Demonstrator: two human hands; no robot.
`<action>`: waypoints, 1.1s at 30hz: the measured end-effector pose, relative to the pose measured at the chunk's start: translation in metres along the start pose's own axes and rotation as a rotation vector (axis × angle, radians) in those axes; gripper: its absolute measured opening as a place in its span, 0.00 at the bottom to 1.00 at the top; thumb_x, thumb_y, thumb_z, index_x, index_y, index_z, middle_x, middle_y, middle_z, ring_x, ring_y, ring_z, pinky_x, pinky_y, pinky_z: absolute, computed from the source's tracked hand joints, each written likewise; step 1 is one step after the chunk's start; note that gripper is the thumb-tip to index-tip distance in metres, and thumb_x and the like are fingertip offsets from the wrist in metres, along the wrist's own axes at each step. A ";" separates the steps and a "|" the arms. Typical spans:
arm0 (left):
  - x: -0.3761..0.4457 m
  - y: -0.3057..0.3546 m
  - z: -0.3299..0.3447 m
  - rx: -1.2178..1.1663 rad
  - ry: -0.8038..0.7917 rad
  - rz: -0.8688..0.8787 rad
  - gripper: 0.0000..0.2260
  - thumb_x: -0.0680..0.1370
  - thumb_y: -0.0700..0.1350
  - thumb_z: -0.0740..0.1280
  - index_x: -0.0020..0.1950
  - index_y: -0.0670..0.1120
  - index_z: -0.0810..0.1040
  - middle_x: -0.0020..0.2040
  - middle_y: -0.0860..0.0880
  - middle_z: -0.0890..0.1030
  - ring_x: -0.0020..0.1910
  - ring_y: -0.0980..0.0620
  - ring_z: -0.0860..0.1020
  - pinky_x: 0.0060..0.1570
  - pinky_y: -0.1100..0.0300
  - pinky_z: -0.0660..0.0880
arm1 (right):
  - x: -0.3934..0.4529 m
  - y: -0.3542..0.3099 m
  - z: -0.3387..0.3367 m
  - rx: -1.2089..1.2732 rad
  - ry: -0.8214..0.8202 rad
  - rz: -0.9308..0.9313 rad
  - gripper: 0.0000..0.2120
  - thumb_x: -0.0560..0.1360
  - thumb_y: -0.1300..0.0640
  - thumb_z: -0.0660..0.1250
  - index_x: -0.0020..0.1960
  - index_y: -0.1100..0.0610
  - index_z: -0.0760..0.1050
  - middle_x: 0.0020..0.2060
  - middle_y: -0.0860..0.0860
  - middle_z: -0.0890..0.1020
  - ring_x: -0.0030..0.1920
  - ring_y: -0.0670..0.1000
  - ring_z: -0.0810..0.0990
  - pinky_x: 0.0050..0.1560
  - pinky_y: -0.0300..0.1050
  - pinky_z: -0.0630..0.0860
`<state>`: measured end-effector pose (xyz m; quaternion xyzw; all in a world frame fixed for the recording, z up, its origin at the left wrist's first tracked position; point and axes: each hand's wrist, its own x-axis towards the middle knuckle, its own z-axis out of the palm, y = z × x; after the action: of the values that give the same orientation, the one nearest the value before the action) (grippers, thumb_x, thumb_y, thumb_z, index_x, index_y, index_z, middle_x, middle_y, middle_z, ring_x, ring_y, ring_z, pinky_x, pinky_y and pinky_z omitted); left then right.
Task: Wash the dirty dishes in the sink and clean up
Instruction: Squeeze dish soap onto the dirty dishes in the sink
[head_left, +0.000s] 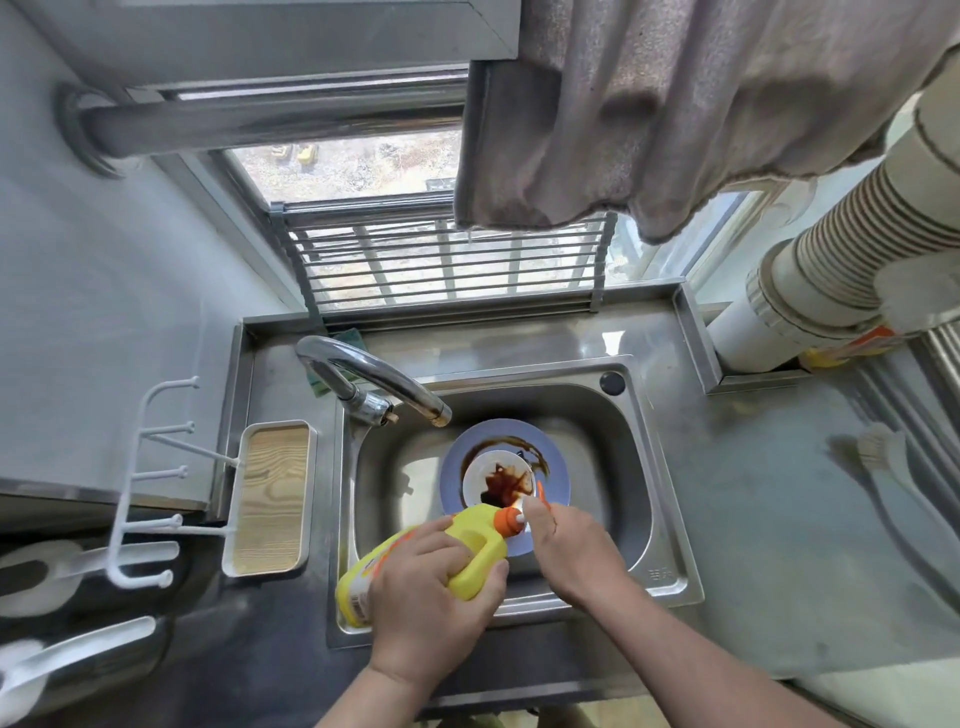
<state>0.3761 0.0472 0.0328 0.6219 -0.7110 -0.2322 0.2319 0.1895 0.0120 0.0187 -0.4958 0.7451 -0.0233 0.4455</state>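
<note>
1. Stainless steel sink (613, 441) set in a steel bench (753, 493); the curved tap (374, 379) reaches over the basin from the rear left
2. Blue plate (558, 467) lying flat on the sink floor, smeared with dark brown sauce; a white bowl (475, 480) sits on it, also holding brown residue
3. Yellow detergent bottle (467, 540) with an orange cap (509, 525), tipped so the nozzle points toward the dishes, held above the near left part of the basin
4. Left hand (431, 597) — fingers curled round the bottle's handle, thumb on the near side
5. Right hand (571, 545) — fingertips at the orange cap, apparently pinching its flipped lid, though the contact is too small to make out clearly
6. Wood-lined white tray (270, 499) left of the sink, beside a white hook rack (150, 488)
7. White scrubbing brush (893, 467) lying on the bench, well to the right
8. Grey cloth (675, 114) hanging in front of the window
</note>
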 end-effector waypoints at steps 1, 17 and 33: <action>0.002 -0.001 0.000 0.000 0.010 -0.020 0.19 0.70 0.61 0.74 0.26 0.51 0.75 0.33 0.61 0.78 0.50 0.60 0.84 0.37 0.64 0.71 | 0.002 -0.003 -0.002 0.001 -0.029 -0.008 0.28 0.84 0.37 0.44 0.44 0.52 0.76 0.46 0.55 0.82 0.49 0.58 0.78 0.51 0.54 0.75; 0.001 -0.005 0.005 -0.019 0.049 0.037 0.19 0.69 0.59 0.73 0.25 0.52 0.71 0.31 0.61 0.76 0.53 0.58 0.85 0.37 0.62 0.73 | 0.005 -0.002 0.002 -0.048 -0.120 -0.022 0.33 0.83 0.34 0.42 0.57 0.53 0.80 0.51 0.54 0.83 0.53 0.57 0.80 0.57 0.55 0.77; -0.004 -0.005 -0.001 0.022 0.032 0.102 0.18 0.68 0.59 0.73 0.25 0.51 0.72 0.29 0.61 0.76 0.53 0.59 0.84 0.43 0.63 0.74 | -0.001 0.002 0.008 0.056 -0.163 0.070 0.33 0.83 0.34 0.43 0.53 0.56 0.79 0.51 0.57 0.82 0.53 0.58 0.79 0.52 0.51 0.73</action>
<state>0.3808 0.0505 0.0304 0.5910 -0.7405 -0.2025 0.2478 0.1938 0.0170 0.0136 -0.4571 0.7225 0.0119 0.5186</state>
